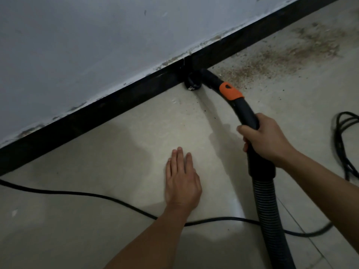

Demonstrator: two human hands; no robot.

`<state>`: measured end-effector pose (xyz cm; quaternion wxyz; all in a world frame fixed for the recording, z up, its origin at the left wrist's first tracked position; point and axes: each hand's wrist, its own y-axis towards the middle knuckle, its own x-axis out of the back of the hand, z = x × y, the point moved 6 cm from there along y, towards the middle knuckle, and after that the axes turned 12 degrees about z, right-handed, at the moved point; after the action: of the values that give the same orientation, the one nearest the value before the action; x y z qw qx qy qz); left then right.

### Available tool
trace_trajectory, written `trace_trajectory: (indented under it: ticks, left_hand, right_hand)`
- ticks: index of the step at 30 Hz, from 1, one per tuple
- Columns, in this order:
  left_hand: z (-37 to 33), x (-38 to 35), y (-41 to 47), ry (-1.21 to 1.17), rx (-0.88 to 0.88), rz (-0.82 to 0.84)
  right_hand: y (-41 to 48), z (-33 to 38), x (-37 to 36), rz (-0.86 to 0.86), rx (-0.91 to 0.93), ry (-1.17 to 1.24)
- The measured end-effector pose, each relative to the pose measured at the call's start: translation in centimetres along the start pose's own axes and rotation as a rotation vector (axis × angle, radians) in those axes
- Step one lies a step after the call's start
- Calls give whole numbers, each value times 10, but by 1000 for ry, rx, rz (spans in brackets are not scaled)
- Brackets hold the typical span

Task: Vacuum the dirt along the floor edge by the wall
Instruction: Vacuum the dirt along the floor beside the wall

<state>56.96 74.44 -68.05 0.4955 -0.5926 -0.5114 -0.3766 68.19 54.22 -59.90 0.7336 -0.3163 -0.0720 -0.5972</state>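
My right hand (266,140) grips the black curved handle of the vacuum hose (247,115), which has an orange collar (230,91). Its round brush nozzle (192,82) sits on the floor against the black baseboard (97,111). Brown sawdust-like dirt (281,57) is spread along the floor edge to the right of the nozzle. My left hand (181,179) lies flat on the pale floor, fingers straight, below the nozzle. The ribbed hose (269,216) runs down out of view.
A thin black power cable (93,195) crosses the floor from the left edge, passing under my left forearm towards the right. More coiled black cable (343,144) lies at the right edge. The grey wall (97,35) rises above the baseboard.
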Motion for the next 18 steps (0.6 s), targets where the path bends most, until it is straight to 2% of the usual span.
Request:
trace_trajectory:
  ticks: [2, 5, 8, 14, 18]
  left_hand:
    - [0, 0, 0, 1, -2, -5]
    - [-1, 1, -2, -1, 1, -6]
    - [-1, 2, -1, 4, 7, -9]
    - [-1, 2, -1, -10, 9, -23]
    - [-1, 1, 0, -2, 4, -35]
  right_hand:
    - [3, 0, 8, 6, -6, 11]
    - [1, 6, 1, 127, 14, -41]
    - [-9, 12, 6, 122, 11, -80]
    - [-41, 27, -31, 215, 97, -425]
    - [-20, 26, 1, 55, 2, -336]
